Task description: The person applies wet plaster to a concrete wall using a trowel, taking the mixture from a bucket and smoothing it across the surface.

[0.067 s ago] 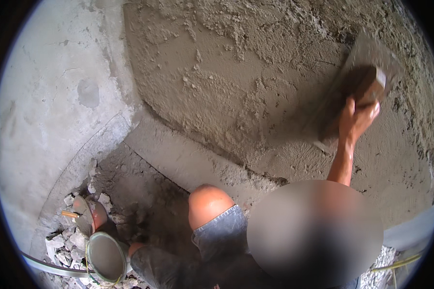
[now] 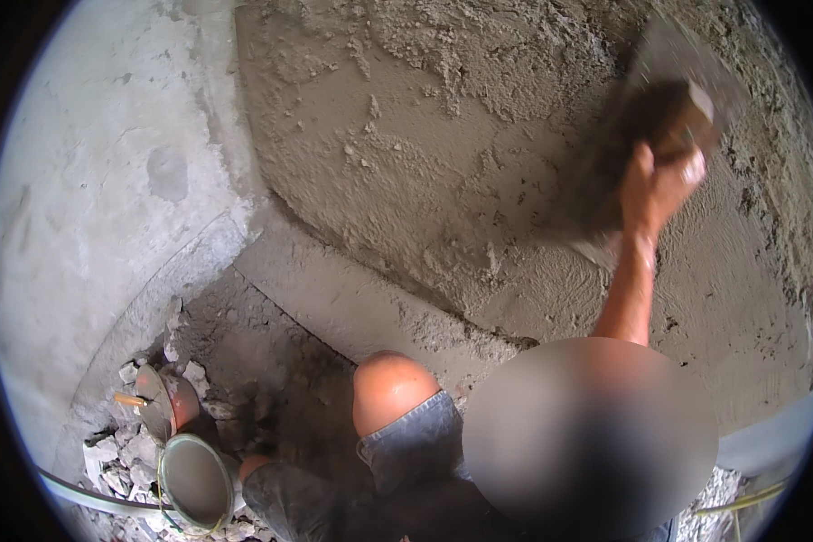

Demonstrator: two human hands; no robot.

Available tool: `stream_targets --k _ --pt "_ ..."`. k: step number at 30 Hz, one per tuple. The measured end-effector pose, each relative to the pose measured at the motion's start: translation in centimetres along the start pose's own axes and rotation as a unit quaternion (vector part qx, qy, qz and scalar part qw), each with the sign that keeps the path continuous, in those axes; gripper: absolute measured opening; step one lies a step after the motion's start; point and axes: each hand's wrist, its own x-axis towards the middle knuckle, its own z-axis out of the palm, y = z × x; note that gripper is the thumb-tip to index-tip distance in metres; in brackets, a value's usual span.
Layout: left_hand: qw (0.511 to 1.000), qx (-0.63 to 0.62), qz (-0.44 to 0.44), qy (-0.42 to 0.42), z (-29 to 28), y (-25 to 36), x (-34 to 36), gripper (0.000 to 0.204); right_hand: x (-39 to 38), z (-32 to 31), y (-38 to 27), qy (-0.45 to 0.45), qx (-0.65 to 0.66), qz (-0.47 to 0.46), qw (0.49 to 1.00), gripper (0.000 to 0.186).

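My right hand (image 2: 659, 190) grips the block handle (image 2: 682, 116) of a large rectangular float (image 2: 659, 56), pressed to or just over the rough grey mortar surface (image 2: 425, 154). The float is smeared by motion and stands at a slant on the upper right. Behind it the mortar is lumpy in places and has streaks lower down. My bare forearm runs down into a blurred oval that hides part of the lower view. I do not see my left hand.
A pale concrete wall (image 2: 81, 199) rises at the left, with a ledge (image 2: 325, 289) below the mortar. At lower left are rubble (image 2: 126, 465), a grey-filled bucket (image 2: 194, 481) and a reddish container (image 2: 182, 400) with a wooden-handled tool (image 2: 131, 399). My knee (image 2: 393, 390) is bent at bottom centre.
My right hand and the float have moved upward and slightly left across the mortar. The containers and rubble have stayed put.
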Motion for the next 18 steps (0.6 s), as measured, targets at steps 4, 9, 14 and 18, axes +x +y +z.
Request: stream_targets --k 4,9,14,18 --pt "0.977 -0.179 0.059 -0.104 17.5 4.9 0.7 0.057 -0.4 7.6 -10.3 0.017 -0.112 -0.135 0.984 0.037" --pt "0.912 -0.187 0.132 -0.340 37.2 24.3 -11.7 0.053 -7.7 9.5 -11.2 -0.120 -0.055 -0.157 0.979 0.031" --pt "0.977 -0.157 0.067 -0.130 12.1 1.8 0.7 0.061 -13.1 2.5 -3.3 -0.242 -0.027 -0.115 0.963 0.033" --pt "0.994 0.062 0.087 0.019 -4.9 -12.2 -6.7 0.066 -6.6 -3.8 7.8 -0.087 -0.063 -0.068 0.992 0.058"
